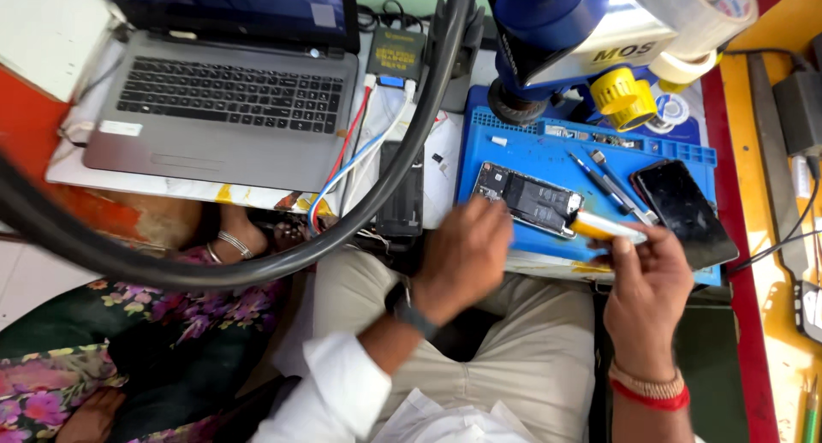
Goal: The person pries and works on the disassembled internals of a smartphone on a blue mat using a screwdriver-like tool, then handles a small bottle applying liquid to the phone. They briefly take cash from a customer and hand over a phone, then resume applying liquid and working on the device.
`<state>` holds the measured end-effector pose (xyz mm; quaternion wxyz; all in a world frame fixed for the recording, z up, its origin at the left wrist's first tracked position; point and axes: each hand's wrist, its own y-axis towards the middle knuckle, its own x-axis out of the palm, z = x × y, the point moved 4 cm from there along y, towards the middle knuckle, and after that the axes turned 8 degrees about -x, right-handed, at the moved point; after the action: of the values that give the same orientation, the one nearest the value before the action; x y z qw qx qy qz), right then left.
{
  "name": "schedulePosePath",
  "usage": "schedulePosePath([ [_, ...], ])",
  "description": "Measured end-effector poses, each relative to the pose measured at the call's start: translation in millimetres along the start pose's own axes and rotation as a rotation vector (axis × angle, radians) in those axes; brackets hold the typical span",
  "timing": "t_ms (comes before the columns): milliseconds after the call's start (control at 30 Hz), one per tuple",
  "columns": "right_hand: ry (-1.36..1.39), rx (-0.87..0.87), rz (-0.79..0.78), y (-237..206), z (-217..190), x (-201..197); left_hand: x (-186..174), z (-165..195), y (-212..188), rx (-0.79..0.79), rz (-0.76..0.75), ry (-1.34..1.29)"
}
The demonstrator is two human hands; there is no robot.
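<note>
The left hand [467,255], fingers curled together, rests at the opened phone [529,198] on the blue mat [514,152]; the right hand [646,280] clamps a yellow-handled tool [604,228] just right of it.

I see a blue mat [522,152], a grey laptop [223,118], a yellow knob [623,96], a black phone [683,210], a red bangle [649,398], beige trousers [531,357] and a floral-patterned dress [171,323].

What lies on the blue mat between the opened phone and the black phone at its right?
In the head view, two slim metal tools lie on the blue mat between the opened phone and the black phone.
</note>
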<state>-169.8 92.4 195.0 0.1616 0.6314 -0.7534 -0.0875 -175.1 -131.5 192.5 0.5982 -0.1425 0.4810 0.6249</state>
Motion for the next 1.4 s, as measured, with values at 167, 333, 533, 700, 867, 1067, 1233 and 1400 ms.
schedulePosePath([
  [167, -0.292, -0.105, -0.189, 27.9, -13.4, 46.3, -4.6, 32.0, -22.9, 0.04, 0.106, 0.038],
  [333, -0.435, -0.201, -0.286, 34.1, -22.5, 75.3, -7.5, 24.0, -20.7, -0.059, 0.098, 0.136],
  [533, -0.572, -0.21, -0.35, 33.4, -16.4, 87.9, -3.9, 12.1, -34.4, -0.108, 0.105, 0.286],
  [700, -0.72, -0.332, -0.413, 32.7, -22.9, 102.3, -5.3, 7.3, -36.1, -0.101, 0.133, 0.317],
  [867, -0.788, -0.379, -0.458, 35.3, -23.5, 111.7, -5.7, 7.0, -38.7, -0.096, 0.141, 0.34],
  [1067, -0.83, -0.437, -0.496, 35.7, -18.7, 117.6, -4.1, 5.4, -40.6, -0.098, 0.14, 0.336],
  [1233, -0.814, -0.483, -0.504, 35.9, -19.5, 119.9, -3.5, 3.3, -39.2, -0.093, 0.122, 0.307],
  [1400, -0.856, -0.5, -0.521, 36.9, -18.9, 121.8, -5.2, 3.9, -40.8, -0.092, 0.138, 0.31],
])
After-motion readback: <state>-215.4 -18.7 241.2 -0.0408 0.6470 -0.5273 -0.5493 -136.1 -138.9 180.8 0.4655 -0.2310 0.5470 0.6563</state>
